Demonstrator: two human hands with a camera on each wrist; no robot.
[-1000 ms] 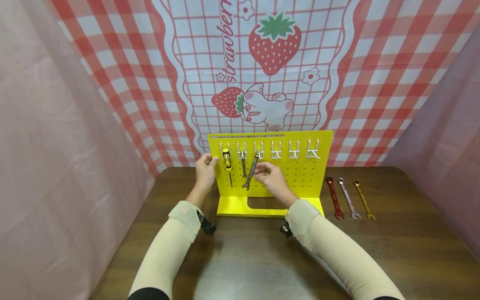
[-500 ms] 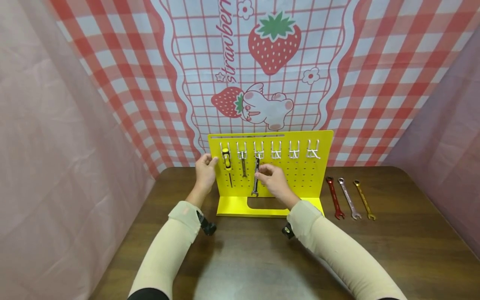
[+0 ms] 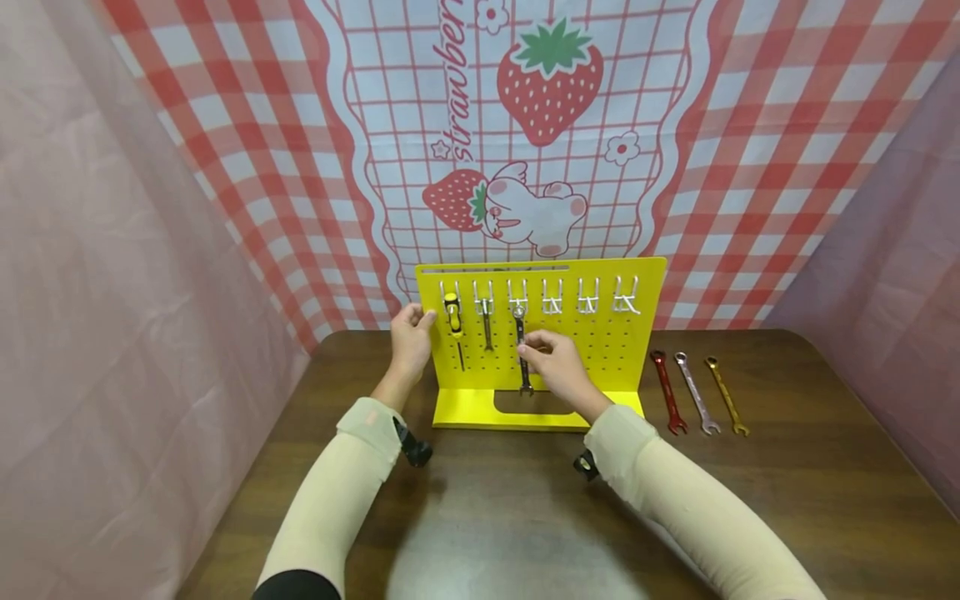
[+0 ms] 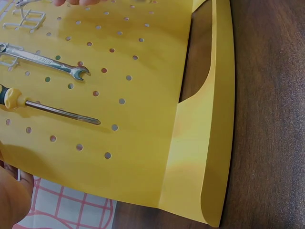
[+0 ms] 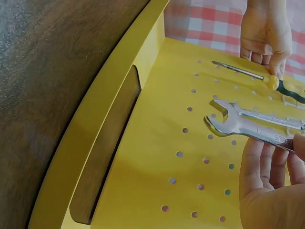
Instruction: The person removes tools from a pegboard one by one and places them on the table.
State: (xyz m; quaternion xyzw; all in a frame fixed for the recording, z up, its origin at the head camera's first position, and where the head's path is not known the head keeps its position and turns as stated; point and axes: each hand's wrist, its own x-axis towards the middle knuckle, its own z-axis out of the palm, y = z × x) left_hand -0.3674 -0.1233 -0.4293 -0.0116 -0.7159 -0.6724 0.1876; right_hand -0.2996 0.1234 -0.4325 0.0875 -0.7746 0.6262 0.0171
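Note:
A yellow pegboard [image 3: 465, 408] stands on the table. My left hand [image 3: 410, 346] grips its left edge, the thumb in front and the fingers behind. My right hand [image 3: 558, 367] pinches a silver combination wrench [image 5: 243, 125] between thumb and fingers. This wrench points open end down, and its ring end is at the third hook from the left; whether the ring is over the prongs I cannot tell. To its left hang a smaller silver wrench [image 4: 52, 63] on the second hook and a yellow-and-black screwdriver [image 3: 453, 317] on the first.
Three more double hooks, among them the rightmost hook [image 3: 626, 298], continue along the board's right half. On the table [image 3: 480, 517] right of the board lie a red wrench [image 3: 667, 392], a silver-pink wrench [image 3: 697, 393] and a gold wrench [image 3: 726, 396]. Checked cloth hangs behind.
The wrench in my right hand has swung from a slant to nearly vertical, its lower end moving right. My right hand has shifted slightly right and down. The left hand keeps its place.

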